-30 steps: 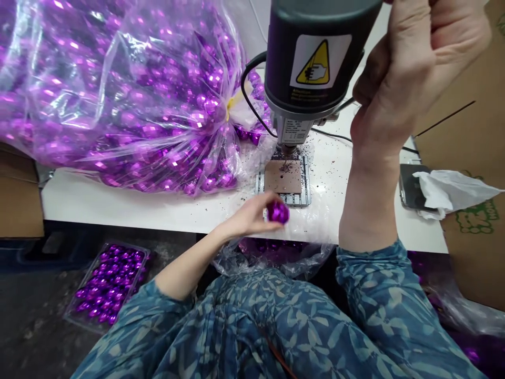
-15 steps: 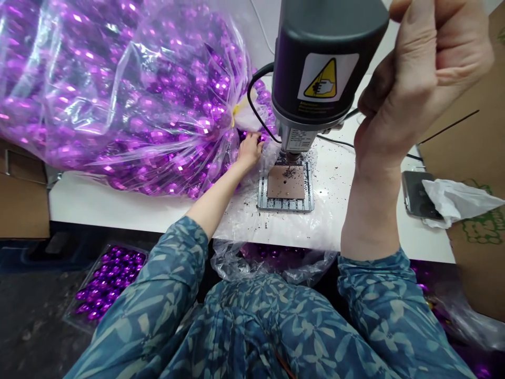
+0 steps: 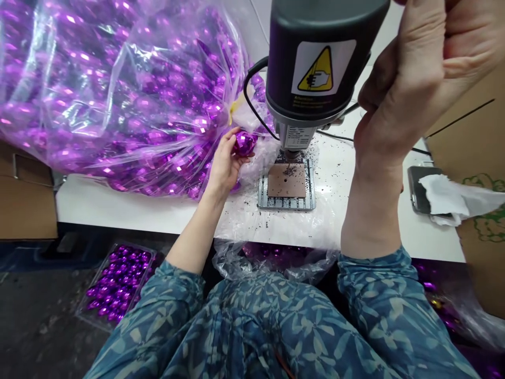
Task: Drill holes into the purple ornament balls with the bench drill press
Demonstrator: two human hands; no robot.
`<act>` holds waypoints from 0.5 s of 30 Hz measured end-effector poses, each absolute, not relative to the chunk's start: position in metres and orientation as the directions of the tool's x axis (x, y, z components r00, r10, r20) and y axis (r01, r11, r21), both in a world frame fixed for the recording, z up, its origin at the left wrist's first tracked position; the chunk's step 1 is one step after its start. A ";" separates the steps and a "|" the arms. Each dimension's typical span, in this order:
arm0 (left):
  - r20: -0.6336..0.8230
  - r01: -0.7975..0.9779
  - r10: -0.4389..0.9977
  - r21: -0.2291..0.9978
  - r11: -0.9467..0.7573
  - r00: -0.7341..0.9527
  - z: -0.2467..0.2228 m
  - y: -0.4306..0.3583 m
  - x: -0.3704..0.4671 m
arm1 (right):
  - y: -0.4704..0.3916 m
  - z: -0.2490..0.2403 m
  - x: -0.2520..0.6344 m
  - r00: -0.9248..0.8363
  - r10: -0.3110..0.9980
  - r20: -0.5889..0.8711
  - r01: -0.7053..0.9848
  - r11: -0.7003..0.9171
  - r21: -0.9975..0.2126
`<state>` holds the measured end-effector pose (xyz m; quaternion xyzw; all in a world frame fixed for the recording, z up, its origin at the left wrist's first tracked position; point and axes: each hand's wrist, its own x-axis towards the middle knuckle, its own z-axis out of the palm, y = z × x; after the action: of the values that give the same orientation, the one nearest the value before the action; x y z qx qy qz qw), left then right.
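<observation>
My left hand (image 3: 229, 160) holds a shiny purple faceted ball (image 3: 245, 143) beside the knotted neck of a big clear bag of purple balls (image 3: 158, 105). To the right stands a black drill press (image 3: 311, 63) with a yellow warning label. Beneath its chuck lies a brown plate (image 3: 286, 180) with a small hole and dark shavings, on a slotted metal base (image 3: 286, 204). My right hand (image 3: 418, 68) is raised at the upper right beside the drill head, fingers curled; what it grips is hidden behind the fingers and the frame edge.
A clear tray of purple balls (image 3: 118, 281) is at the lower left. An open plastic bag (image 3: 272, 260) hangs at the white table's (image 3: 118, 208) front edge. On the right, white tissue (image 3: 445, 197) covers part of a dark phone (image 3: 420, 187). Cardboard boxes flank the table.
My left hand has drawn back to the left from beside the bag's neck and now has a purple ball in its fingers. My right hand stays raised by the drill head.
</observation>
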<state>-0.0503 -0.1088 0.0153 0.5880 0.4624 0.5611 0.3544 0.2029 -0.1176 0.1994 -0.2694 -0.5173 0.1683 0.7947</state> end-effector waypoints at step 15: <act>0.200 0.118 0.977 0.971 -0.208 0.077 -0.038 -0.148 0.018 | -0.112 0.193 0.207 0.403 0.529 0.747 0.036 0.806 -0.590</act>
<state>0.0183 -0.1484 -0.0379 0.5949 0.4598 0.5002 0.4294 0.2073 -0.1118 0.1927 -0.2696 -0.5238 0.1554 0.7930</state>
